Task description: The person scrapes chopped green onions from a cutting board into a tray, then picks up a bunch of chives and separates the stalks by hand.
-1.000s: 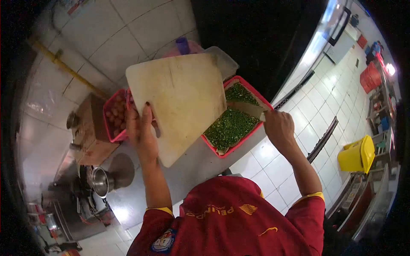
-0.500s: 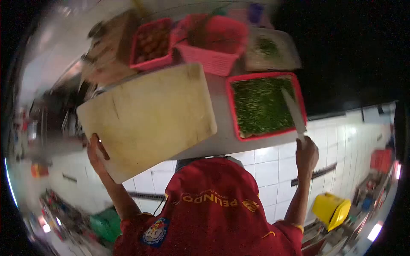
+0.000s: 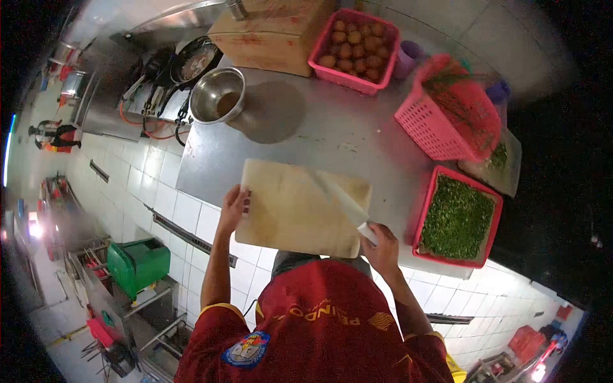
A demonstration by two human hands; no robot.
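The cutting board [image 3: 294, 207] is gripped at its edge by the left hand [image 3: 234, 204]; a knife [image 3: 341, 199] is clasped in the right hand [image 3: 382, 246], its blade over the board.

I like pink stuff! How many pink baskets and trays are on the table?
3. A pink tray of brown balls at the far edge, a tilted pink basket to its right, and a pink tray of chopped greens at the near right. More could be hidden.
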